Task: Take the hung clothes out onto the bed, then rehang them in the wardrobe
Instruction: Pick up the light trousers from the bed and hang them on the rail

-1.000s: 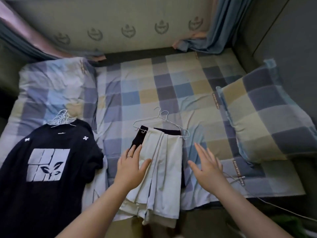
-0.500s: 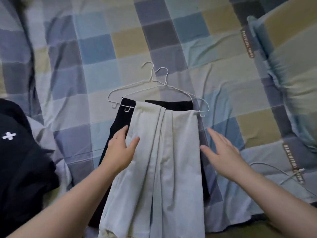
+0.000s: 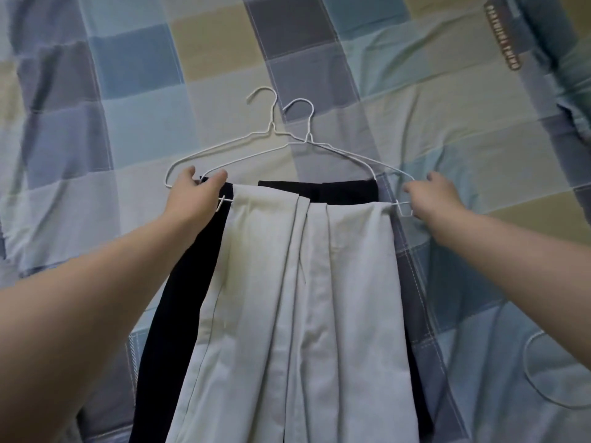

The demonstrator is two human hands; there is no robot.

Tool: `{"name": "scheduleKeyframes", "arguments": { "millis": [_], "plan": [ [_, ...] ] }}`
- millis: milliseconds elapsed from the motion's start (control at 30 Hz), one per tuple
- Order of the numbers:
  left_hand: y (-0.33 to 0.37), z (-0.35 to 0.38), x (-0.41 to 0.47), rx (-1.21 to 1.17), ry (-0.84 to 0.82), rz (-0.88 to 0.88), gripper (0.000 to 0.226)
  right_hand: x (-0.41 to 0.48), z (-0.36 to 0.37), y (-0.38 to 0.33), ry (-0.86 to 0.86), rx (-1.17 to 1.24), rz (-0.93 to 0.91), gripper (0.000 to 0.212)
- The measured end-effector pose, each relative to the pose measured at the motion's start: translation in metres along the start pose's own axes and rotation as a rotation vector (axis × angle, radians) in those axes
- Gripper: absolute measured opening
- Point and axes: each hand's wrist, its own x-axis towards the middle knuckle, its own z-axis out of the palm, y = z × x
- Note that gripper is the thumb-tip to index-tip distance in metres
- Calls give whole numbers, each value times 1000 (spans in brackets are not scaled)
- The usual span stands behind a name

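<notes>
Two white wire hangers [image 3: 287, 139] lie overlapped on the checked bed sheet [image 3: 134, 65]. Pale cream trousers [image 3: 287, 298] are folded over the upper hanger and cover most of a black garment [image 3: 316, 188] on the lower one. My left hand [image 3: 195, 195] grips the hangers' left ends, thumb and fingers curled at the black garment's corner. My right hand [image 3: 430, 198] holds the right ends, fingers bent round the wire. The trouser legs run down out of the view's bottom edge.
A checked pillow [image 3: 572, 59] sits at the top right corner. A thin white cable [image 3: 531, 375] loops on the sheet at lower right.
The view has closed in on the bed. Both hands moved up from the trousers' sides to the hangers' two ends and took hold of them. The black T-shirt has left the view.
</notes>
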Motion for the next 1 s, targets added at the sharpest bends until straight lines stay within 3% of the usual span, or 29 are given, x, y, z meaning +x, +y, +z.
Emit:
{"name": "scheduleKeyframes", "arguments": {
  "millis": [100,300,467,733,1000],
  "plan": [
    [17,-1,4,-190,8,-132,83,4,-9,-14,-35,286,135,34],
    [46,-24,-25,-344,40,-147,66,-35,-57,-32,-136,425,214,6],
    [73,-74,-89,-337,15,-133,46,-113,-110,-41,-160,457,185,12],
    [92,-172,-234,-228,-99,-26,34,-298,-178,-26,-143,552,237,17],
    [98,-249,-350,-75,-240,200,24,-484,-211,23,122,734,277,24]
  ]
}}
